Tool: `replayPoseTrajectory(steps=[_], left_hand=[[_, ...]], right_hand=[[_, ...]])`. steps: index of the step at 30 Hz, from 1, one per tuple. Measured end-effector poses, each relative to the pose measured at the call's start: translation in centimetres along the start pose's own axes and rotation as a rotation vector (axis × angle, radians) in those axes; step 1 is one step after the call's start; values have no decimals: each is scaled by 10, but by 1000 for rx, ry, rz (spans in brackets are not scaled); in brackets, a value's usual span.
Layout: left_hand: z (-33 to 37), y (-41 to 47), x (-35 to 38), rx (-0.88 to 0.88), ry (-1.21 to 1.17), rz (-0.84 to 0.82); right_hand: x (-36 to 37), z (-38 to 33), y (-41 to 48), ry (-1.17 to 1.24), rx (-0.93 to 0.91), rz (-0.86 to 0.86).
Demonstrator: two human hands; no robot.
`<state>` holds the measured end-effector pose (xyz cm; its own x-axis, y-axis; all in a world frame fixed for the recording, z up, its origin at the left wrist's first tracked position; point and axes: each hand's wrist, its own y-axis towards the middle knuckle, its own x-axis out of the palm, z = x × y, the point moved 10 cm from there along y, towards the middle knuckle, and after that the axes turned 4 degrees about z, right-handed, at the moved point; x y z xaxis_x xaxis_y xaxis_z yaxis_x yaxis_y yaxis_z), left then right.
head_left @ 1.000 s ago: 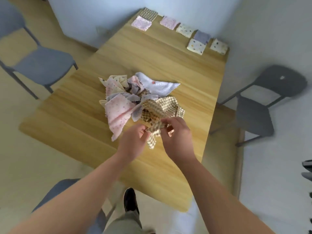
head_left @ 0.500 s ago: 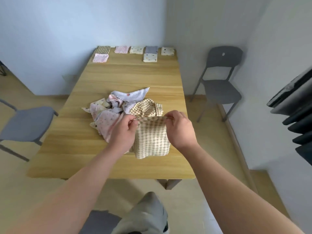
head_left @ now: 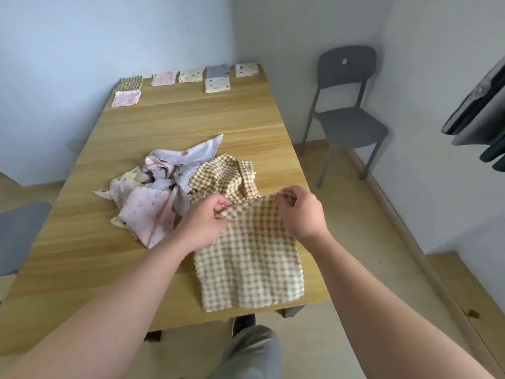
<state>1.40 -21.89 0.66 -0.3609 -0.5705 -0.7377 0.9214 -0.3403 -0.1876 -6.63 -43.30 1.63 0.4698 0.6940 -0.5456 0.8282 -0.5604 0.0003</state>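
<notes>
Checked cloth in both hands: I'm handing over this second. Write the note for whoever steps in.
Left hand pinches the checked cloth by its top left corner; right hand pinches the top right.
The cloth is spread open, not yet folded, at the near end of the table.
Done: seven folded cloths lie at the far end.
Left: fold this one, then work through the crumpled pile beside the left hand.

1. Checked cloth (head_left: 250, 258): bunched one second ago; we now hold it opened out in one sheet, its lower edge at the near edge of the bench (head_left: 82, 255).
2. Left hand (head_left: 203, 222), right hand (head_left: 302, 212): we have drawn them apart, each pinching a top corner.
</notes>
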Motion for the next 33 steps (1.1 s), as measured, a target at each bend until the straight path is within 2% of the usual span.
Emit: replayPoseTrajectory(steps=[7, 13, 20, 28, 33], left_hand=[[-53, 56, 74, 125, 32, 37], [-66, 40, 61, 346, 112, 49], [-78, 27, 38, 506, 241, 267], [-95, 11, 16, 519, -81, 411], [-112, 21, 16, 457, -448, 331]], right_hand=[[52, 94, 18, 67, 32, 96], [40, 85, -13, 127, 28, 222], [23, 51, -56, 123, -16, 372], [33, 62, -90, 92, -52, 396], [29, 61, -92, 93, -81, 456]])
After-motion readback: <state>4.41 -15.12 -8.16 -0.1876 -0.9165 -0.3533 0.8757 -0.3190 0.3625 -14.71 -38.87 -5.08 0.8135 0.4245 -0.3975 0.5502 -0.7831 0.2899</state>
